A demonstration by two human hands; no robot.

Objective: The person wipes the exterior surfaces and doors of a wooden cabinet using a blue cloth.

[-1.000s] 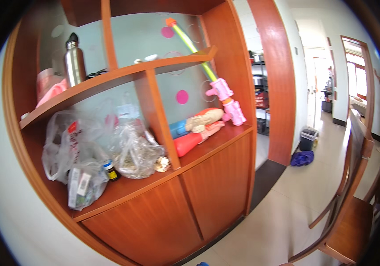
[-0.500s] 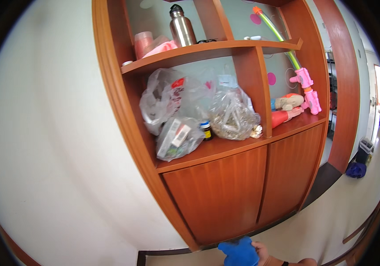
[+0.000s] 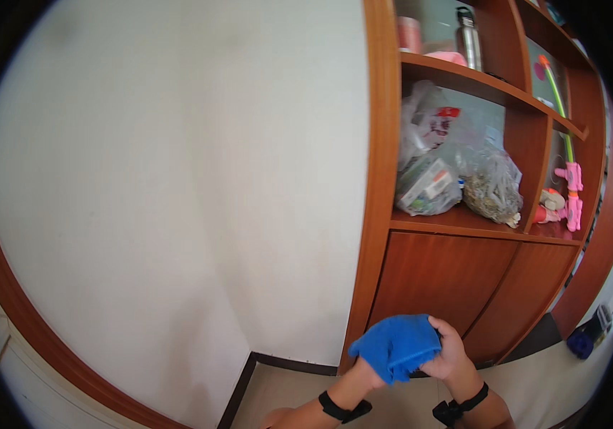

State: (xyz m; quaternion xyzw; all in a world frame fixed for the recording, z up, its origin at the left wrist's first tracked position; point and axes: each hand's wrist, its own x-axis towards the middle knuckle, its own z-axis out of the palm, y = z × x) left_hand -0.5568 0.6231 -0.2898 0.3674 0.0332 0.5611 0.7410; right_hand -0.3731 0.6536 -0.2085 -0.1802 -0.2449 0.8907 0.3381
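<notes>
A bunched blue cloth (image 3: 398,344) is held up between my two hands, low in the view and in front of the wooden cabinet. My right hand (image 3: 449,352) grips its right side, with the thumb lying along the upper edge. At the lower left, my left hand (image 3: 368,373) holds the cloth from beneath. The fabric drapes over its fingers and hides them. Both wrists carry black straps.
A white wall (image 3: 263,179) stands ahead and to the left. The brown cabinet (image 3: 442,286) has shelves holding plastic bags (image 3: 431,184), a metal bottle (image 3: 468,39) and a pink toy (image 3: 573,193). A dark baseboard (image 3: 293,363) runs along the pale floor.
My view has swung left, so the cabinet now sits further right. The blue cloth is higher in view. My left hand has appeared at it beside the right.
</notes>
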